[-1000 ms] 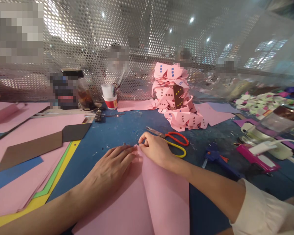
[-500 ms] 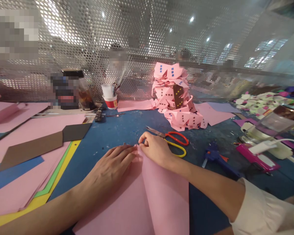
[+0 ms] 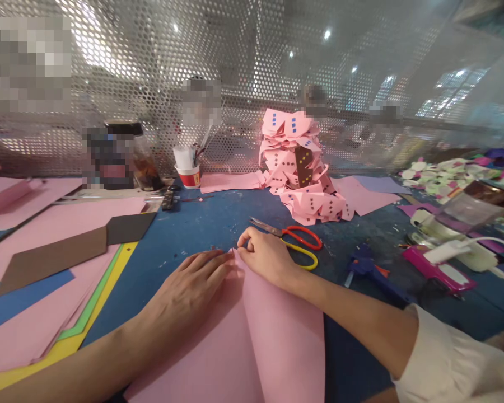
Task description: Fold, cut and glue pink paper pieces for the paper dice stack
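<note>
A large sheet of pink paper (image 3: pixel 285 336) lies on the blue table in front of me, its right part curled up and over. My left hand (image 3: pixel 197 280) rests flat on the left side of the sheet, fingers stretched toward its far edge. With fingers pinched, my right hand (image 3: pixel 266 254) grips the far edge of the paper close to my left fingertips. Just beyond the right hand lie scissors (image 3: pixel 304 237) with one red and one yellow handle loop, partly hidden by that hand.
Stacked coloured sheets (image 3: pixel 88 263) cover the left side. A pile of folded pink paper pieces (image 3: pixel 304 168) with small squares stands at the back, near a paper cup (image 3: pixel 189 174). To the right lie a blue glue gun (image 3: pixel 369 271) and a magenta device (image 3: pixel 439 268) with a white cable.
Both hands keep almost the same place on the pink paper. The view has shifted very slightly; nothing else has visibly moved.
</note>
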`<act>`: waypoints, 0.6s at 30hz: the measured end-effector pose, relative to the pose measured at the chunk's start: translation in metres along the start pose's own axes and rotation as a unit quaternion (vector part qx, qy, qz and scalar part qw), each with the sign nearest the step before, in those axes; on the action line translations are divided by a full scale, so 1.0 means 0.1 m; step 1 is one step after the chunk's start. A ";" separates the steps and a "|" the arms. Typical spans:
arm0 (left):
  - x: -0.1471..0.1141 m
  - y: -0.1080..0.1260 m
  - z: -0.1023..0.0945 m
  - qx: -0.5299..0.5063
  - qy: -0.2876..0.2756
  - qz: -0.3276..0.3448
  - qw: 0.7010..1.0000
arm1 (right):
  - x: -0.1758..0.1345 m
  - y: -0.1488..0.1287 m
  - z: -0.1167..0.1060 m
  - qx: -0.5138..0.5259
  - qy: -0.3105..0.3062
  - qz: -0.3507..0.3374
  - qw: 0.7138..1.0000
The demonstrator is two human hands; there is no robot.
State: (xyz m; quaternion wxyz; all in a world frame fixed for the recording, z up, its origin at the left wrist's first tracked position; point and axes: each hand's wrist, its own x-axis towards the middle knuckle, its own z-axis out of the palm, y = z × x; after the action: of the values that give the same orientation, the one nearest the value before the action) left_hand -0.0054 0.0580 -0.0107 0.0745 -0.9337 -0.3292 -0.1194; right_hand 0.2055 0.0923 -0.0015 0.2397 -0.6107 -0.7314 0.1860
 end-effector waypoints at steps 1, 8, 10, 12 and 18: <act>0.00 0.00 0.00 0.000 -0.002 -0.001 1.000 | 0.00 0.00 0.00 0.000 -0.001 0.002 1.000; 0.01 0.02 -0.02 -0.003 -0.012 -0.004 1.000 | 0.01 0.00 0.00 0.002 -0.005 0.005 1.000; 0.01 0.02 -0.01 -0.005 -0.011 -0.005 1.000 | 0.00 0.00 -0.01 0.002 -0.007 0.004 1.000; 0.01 0.01 0.00 -0.009 -0.006 -0.002 1.000 | -0.01 0.00 -0.01 0.000 -0.009 0.003 1.000; 0.01 0.01 0.02 -0.005 0.005 0.001 1.000 | -0.01 -0.01 0.00 -0.009 -0.004 -0.005 1.000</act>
State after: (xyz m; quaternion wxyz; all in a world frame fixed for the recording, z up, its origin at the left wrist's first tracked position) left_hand -0.0038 0.0584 -0.0120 0.0717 -0.9338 -0.3271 -0.1259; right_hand 0.2052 0.0908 -0.0010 0.2320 -0.6089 -0.7368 0.1805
